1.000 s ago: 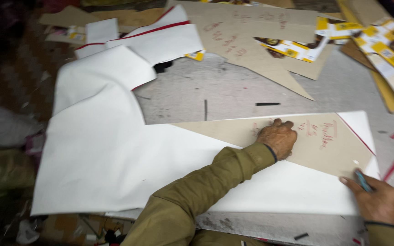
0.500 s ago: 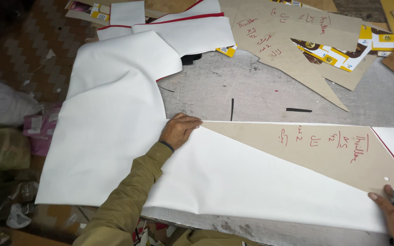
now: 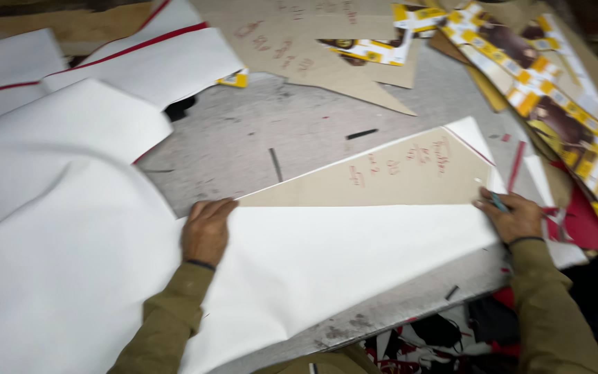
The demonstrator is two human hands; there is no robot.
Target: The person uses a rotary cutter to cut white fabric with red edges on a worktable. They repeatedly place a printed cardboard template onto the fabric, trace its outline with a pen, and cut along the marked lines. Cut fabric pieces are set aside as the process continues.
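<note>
The tan card pattern point(image 3: 382, 176) lies flat on the white sheet point(image 3: 327, 256) on the grey table point(image 3: 257, 138), left hand point(image 3: 205, 228) spread flat pinning it, right hand point(image 3: 513, 216) gripping a blue marker point(image 3: 498, 202) at its wide end, and I see no traced outline yet

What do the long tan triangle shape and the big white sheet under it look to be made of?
The tan triangular template looks like stiff, matte cardboard: flat, straight-edged, with handwriting on it. The white sheet looks like a pliable, smooth-faced material, perhaps fabric or synthetic leather, since it bends and folds in soft curves; which one is not clear. The left hand presses flat on it; the right hand holds a pen-like tool at the template's edge.
</note>
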